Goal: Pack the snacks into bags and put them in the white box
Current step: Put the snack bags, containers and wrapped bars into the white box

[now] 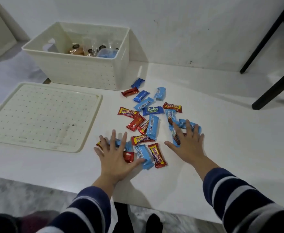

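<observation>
Several wrapped snack bars (152, 128) in blue and red wrappers lie scattered on the white table (222, 132). My left hand (116, 158) lies flat with fingers spread on the near-left bars, partly covering a red one. My right hand (188, 143) lies flat, fingers apart, over light blue bars at the pile's right side. Neither hand grips anything. The white box (80, 71) stands at the back left, open, with clear bags of snacks and a blue item inside.
The box's white perforated lid (42, 115) lies flat on the table to the left of the snacks. Black furniture legs (272, 88) stand at the back right. A white wall runs behind the table. The table's near edge is just below my wrists.
</observation>
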Tool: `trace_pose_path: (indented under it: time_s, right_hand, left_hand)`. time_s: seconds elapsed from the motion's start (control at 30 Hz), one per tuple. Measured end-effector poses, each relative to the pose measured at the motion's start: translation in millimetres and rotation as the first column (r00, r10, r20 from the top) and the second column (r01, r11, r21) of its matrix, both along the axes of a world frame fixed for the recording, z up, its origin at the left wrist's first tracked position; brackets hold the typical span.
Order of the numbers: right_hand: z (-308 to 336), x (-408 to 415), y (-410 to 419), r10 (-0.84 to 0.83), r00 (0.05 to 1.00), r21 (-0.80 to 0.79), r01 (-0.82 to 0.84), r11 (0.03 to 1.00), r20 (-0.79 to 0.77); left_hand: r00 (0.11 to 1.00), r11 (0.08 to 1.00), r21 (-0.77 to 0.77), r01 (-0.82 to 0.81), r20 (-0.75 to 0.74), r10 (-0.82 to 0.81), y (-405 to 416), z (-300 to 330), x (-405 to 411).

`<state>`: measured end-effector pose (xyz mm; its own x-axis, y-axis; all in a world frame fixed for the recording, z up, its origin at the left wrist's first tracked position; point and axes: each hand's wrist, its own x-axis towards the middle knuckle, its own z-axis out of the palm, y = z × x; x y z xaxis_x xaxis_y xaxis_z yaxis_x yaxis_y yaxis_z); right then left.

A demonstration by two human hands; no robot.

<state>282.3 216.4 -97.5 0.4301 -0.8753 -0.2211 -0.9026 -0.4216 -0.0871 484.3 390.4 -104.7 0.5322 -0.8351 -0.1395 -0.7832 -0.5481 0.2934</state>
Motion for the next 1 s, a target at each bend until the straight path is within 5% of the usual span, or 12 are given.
trace_pose_path:
  time_s: [0.2, 0.6, 0.83, 1.0]
  right_hand:
    - [-4.8, 28.5, 10.2, 0.082, 0.987, 0.007, -0.084, 0.996, 0.141]
    - [-8.1, 80.0, -33.5, 0.224, 0.972, -0.11, -0.216, 0.97, 0.07]
    - [-11.2, 98.7, -40.9, 0.175, 0.982, -0.225, -0.156, 0.962, 0.068]
    - [-11.7, 103.3, -43.4, 0.137, 0.988, -0.143, -0.125, 0.982, 0.076]
  left_hand:
    - [0.994, 0.996, -0.003, 0.087, 0.059, -0.087, -27.1, -7.2, -18.6]
    - [0.922, 0.927, -0.1, 0.36, 0.19, -0.338, -88.5, -15.2, 55.3]
    - [0.941, 0.905, -0.295, 0.307, 0.238, -0.242, -111.2, -15.0, 59.1]
    - [0.951, 0.928, -0.262, 0.265, 0.227, -0.208, -114.6, -15.6, 59.7]
